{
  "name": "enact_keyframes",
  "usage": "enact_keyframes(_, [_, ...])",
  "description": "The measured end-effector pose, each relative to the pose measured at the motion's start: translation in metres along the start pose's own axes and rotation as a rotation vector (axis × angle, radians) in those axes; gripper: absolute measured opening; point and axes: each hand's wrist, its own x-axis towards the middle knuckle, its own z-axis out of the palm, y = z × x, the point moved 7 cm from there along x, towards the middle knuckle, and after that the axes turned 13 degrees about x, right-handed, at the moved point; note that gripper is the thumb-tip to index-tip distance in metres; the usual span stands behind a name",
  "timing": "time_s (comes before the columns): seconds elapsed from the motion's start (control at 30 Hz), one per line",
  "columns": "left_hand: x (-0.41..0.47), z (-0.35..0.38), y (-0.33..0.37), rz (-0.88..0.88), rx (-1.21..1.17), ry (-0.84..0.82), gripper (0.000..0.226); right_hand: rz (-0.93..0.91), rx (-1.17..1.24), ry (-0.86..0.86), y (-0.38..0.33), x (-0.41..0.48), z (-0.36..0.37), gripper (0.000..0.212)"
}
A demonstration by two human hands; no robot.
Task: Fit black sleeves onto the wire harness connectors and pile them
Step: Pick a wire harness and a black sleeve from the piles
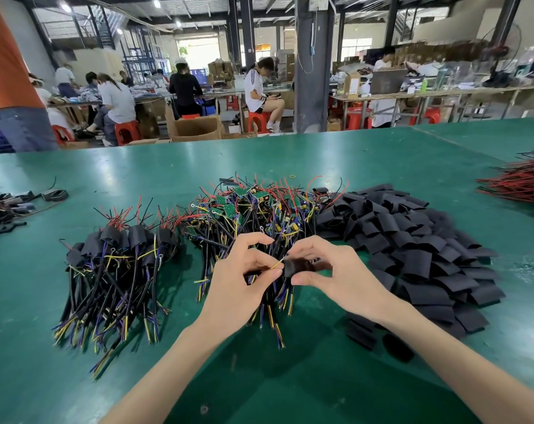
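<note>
Black sleeve is held in the right hand, grip closed round it, just above the near edge of the middle heap. The left hand grip pinches one harness's thin wires, tips at the sleeve mouth (not seated yet, I judge). The done pile lies left on the green bench. The bare harnesses mid-bench and the loose sleeves at right are both bigger, so most of the job looks left.

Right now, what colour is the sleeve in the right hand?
The sleeve is black; head view.
</note>
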Motion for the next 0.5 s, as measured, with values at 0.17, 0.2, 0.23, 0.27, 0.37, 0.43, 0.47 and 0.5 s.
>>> enact_keyframes(0.17, [0.008, -0.037, 0.006, 0.105, 0.241, 0.314, 0.048, -0.099, -0.314, 0.042, -0.004, 0.001, -0.006, 0.060])
enact_keyframes(0.2, [0.010, -0.053, 0.004, 0.113, 0.302, 0.421, 0.047, -0.128, -0.362, 0.079, -0.005, 0.001, -0.010, 0.059])
enact_keyframes(0.23, [0.012, -0.071, 0.000, 0.119, 0.365, 0.534, 0.042, -0.142, -0.393, 0.118, -0.006, 0.001, -0.015, 0.057])
enact_keyframes(0.27, [0.013, -0.088, -0.005, 0.116, 0.426, 0.640, 0.034, -0.143, -0.422, 0.150, -0.005, 0.002, -0.019, 0.054])
enact_keyframes(0.37, [0.011, -0.131, -0.030, 0.025, 0.676, 0.786, 0.011, -0.114, -0.544, 0.208, 0.002, 0.004, -0.028, 0.048])
enact_keyframes(0.43, [0.011, -0.144, -0.053, -0.112, 0.858, 0.711, 0.020, -0.076, -0.625, 0.230, 0.009, 0.004, -0.032, 0.047])
enact_keyframes(0.47, [0.011, -0.147, -0.067, -0.224, 0.916, 0.625, 0.027, -0.054, -0.656, 0.234, 0.013, 0.005, -0.033, 0.047])
enact_keyframes(0.5, [0.011, -0.148, -0.079, -0.343, 0.961, 0.522, 0.033, -0.032, -0.688, 0.236, 0.016, 0.005, -0.034, 0.047])
